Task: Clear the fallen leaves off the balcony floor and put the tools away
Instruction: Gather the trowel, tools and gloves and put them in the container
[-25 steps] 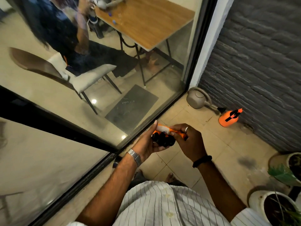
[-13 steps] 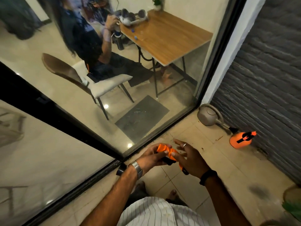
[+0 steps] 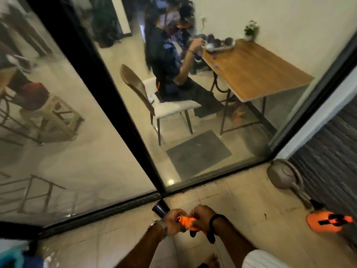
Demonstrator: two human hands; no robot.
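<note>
Low in the head view, both my hands hold one orange and black item (image 3: 186,223), which looks like a bunched glove. My left hand (image 3: 172,219), with a metal watch at the wrist, grips its left end. My right hand (image 3: 202,213), with a ring and a black wristband, curls over its right side. Black finger-like parts (image 3: 211,237) hang below my right wrist. The tiled balcony floor (image 3: 241,206) lies under my hands. I see no leaves clearly on it.
A grey watering can (image 3: 283,176) stands in the corner by the dark brick wall (image 3: 328,155). An orange sprayer (image 3: 326,222) lies right of it. A dark cylinder (image 3: 160,207) sits by the sliding glass door's track (image 3: 116,207). Behind the glass a person sits at a wooden table.
The view has tilted up, so my hands now sit lower in the frame. Both hands have closed tighter round the orange and black item.
</note>
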